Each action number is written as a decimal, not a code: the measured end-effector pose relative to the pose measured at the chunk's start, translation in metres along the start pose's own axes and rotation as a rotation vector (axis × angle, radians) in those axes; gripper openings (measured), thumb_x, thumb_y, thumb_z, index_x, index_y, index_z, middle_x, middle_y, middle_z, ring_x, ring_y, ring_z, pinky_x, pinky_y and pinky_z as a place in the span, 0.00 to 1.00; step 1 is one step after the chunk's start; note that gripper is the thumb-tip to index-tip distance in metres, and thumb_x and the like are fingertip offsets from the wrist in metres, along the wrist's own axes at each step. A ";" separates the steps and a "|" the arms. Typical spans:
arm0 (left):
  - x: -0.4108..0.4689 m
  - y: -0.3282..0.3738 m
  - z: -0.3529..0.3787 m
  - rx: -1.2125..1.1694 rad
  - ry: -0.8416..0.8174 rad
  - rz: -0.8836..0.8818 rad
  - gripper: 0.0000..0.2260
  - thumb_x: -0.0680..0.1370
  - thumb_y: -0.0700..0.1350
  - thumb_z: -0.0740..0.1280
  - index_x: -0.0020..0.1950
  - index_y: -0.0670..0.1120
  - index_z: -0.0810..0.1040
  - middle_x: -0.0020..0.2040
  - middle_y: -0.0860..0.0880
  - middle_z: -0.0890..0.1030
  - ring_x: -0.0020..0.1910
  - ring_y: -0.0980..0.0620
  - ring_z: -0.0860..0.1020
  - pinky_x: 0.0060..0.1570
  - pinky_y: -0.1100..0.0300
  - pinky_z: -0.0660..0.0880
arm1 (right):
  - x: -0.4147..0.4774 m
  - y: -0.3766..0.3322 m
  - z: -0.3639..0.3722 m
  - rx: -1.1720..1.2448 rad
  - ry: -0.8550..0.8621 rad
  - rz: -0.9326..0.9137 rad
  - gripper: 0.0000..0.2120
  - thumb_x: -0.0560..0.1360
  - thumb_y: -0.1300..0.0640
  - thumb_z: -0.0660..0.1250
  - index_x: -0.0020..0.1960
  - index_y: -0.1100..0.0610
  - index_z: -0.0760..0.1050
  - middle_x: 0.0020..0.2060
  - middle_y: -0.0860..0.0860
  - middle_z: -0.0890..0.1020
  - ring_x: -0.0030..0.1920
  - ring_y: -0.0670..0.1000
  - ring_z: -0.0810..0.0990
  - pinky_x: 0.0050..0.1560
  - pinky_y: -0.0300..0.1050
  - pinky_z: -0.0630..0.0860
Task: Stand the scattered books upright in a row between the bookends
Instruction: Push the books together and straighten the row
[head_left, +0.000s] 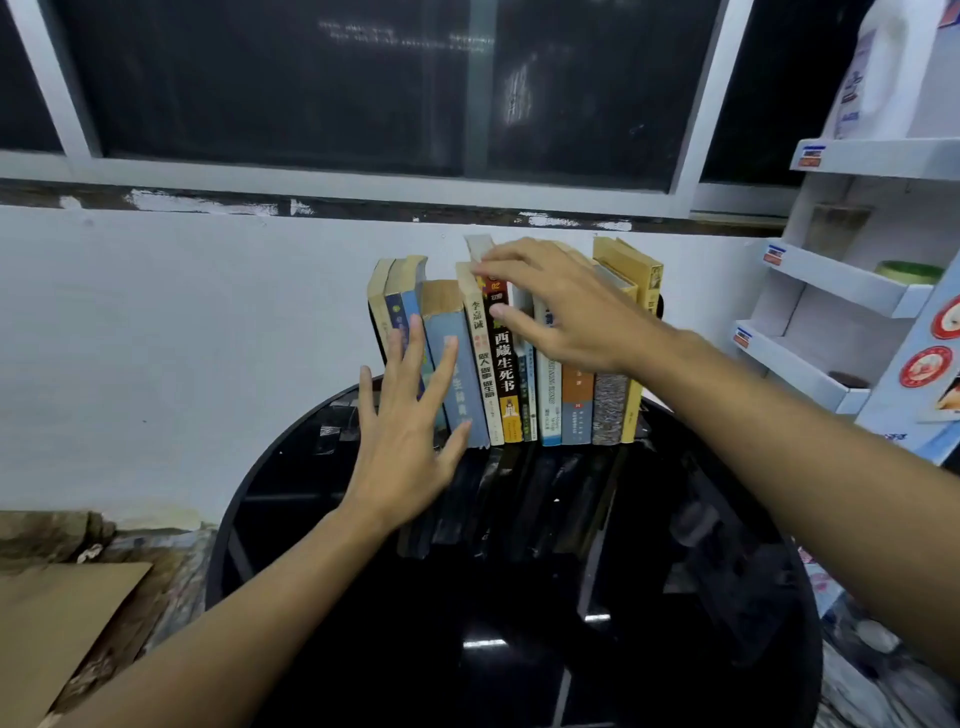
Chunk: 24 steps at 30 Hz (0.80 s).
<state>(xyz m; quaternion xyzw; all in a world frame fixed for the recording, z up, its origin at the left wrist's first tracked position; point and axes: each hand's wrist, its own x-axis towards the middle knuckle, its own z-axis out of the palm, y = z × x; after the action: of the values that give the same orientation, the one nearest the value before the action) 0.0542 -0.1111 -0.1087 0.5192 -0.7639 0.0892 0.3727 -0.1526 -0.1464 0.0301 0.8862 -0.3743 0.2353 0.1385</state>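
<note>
Several books stand upright in a row (511, 364) at the far edge of a round black glossy table (519, 623), against the white wall. The leftmost ones lean slightly. My left hand (410, 441) is spread flat, its straight fingers pressing on the spines of the blue books (457, 374) at the left end. My right hand (561, 312) reaches over the middle of the row, fingers extended across the book tops and thumb on the spine of a black book (504, 358). A dark bookend edge (661, 306) shows at the right end; the left bookend is hidden.
A white cardboard display shelf (852, 291) with small items stands right of the table. A window (337, 83) runs above the wall. Brown cardboard (52, 623) lies on the floor at the lower left.
</note>
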 end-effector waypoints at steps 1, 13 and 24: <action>-0.001 0.000 0.002 0.000 -0.009 -0.016 0.41 0.80 0.53 0.68 0.83 0.54 0.43 0.82 0.49 0.34 0.81 0.48 0.35 0.76 0.33 0.43 | 0.009 -0.001 0.000 -0.005 -0.008 -0.028 0.22 0.84 0.45 0.58 0.77 0.48 0.67 0.72 0.45 0.70 0.72 0.45 0.66 0.72 0.52 0.65; 0.008 -0.013 0.030 0.017 0.018 -0.057 0.43 0.81 0.56 0.65 0.82 0.44 0.37 0.81 0.42 0.32 0.80 0.45 0.33 0.76 0.34 0.39 | 0.103 -0.020 0.018 -0.051 -0.181 -0.286 0.23 0.85 0.42 0.53 0.79 0.46 0.64 0.77 0.44 0.67 0.76 0.45 0.65 0.75 0.50 0.64; 0.026 -0.011 0.063 -0.004 0.082 -0.068 0.42 0.83 0.58 0.61 0.82 0.40 0.38 0.81 0.39 0.35 0.80 0.43 0.34 0.78 0.37 0.40 | 0.123 -0.011 0.036 -0.073 -0.385 -0.444 0.22 0.85 0.41 0.51 0.77 0.44 0.66 0.75 0.43 0.70 0.73 0.45 0.69 0.74 0.53 0.65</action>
<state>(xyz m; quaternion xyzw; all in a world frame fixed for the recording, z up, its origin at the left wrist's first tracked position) 0.0285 -0.1679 -0.1383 0.5399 -0.7302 0.0963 0.4074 -0.0581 -0.2274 0.0630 0.9692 -0.1987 0.0131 0.1450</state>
